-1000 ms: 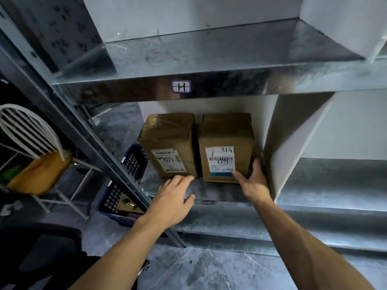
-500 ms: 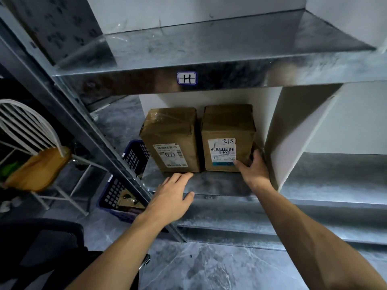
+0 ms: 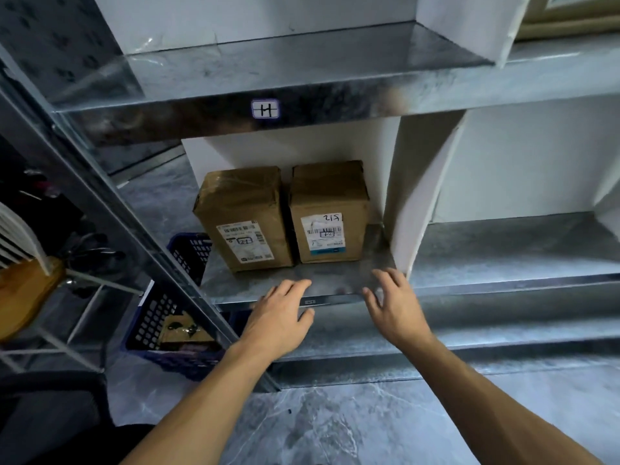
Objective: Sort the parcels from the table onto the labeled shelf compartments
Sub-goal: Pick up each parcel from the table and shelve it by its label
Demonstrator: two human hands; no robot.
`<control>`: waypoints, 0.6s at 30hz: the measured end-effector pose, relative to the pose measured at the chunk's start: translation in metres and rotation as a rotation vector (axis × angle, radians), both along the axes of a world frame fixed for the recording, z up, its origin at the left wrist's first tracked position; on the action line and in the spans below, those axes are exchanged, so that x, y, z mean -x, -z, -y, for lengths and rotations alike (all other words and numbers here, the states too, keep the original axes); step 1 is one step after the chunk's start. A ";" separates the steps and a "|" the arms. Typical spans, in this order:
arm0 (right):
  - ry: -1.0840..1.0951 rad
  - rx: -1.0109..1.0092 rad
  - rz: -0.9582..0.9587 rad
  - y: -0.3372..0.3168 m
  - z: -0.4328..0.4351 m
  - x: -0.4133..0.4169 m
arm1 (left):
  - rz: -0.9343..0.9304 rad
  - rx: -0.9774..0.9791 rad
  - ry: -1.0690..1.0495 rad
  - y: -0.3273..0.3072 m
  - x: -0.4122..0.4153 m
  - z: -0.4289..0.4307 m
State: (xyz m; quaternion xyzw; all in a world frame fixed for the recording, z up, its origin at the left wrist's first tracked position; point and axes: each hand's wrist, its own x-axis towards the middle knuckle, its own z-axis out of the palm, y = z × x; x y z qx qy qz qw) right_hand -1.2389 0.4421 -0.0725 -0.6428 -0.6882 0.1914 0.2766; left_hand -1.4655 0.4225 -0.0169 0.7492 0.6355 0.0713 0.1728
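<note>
Two brown cardboard parcels stand side by side in a metal shelf compartment [image 3: 335,285]. The left parcel [image 3: 243,216] carries a white barcode label. The right parcel [image 3: 330,209] has a label with handwriting on it. On the shelf edge above them sticks a small label marked H [image 3: 265,109]. My left hand [image 3: 278,317] hovers in front of the shelf's front edge, fingers relaxed, holding nothing. My right hand [image 3: 392,303] is at the same edge, apart from the right parcel, fingers spread and holding nothing.
A white divider [image 3: 412,203] walls off the compartment on the right; another compartment [image 3: 520,243] lies beyond it. A blue plastic crate [image 3: 167,327] with items sits on the floor at the left, beside a white wire chair [image 3: 20,260] with a wooden seat.
My right hand let go of the right parcel's lower corner and drew back to the shelf's front edge. My left hand stayed near the edge. The view shifted upward and back.
</note>
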 end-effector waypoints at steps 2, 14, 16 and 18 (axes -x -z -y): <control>-0.064 -0.052 0.153 0.000 0.010 -0.012 | -0.027 -0.007 0.020 -0.001 -0.013 -0.001; 0.090 0.010 0.559 -0.033 0.083 -0.180 | -0.039 -0.093 0.335 -0.011 -0.200 0.011; 0.160 0.030 0.589 -0.037 0.102 -0.223 | -0.039 -0.113 0.403 -0.012 -0.244 0.015; 0.234 0.043 0.599 -0.039 0.124 -0.269 | -0.032 -0.142 0.467 -0.011 -0.290 0.019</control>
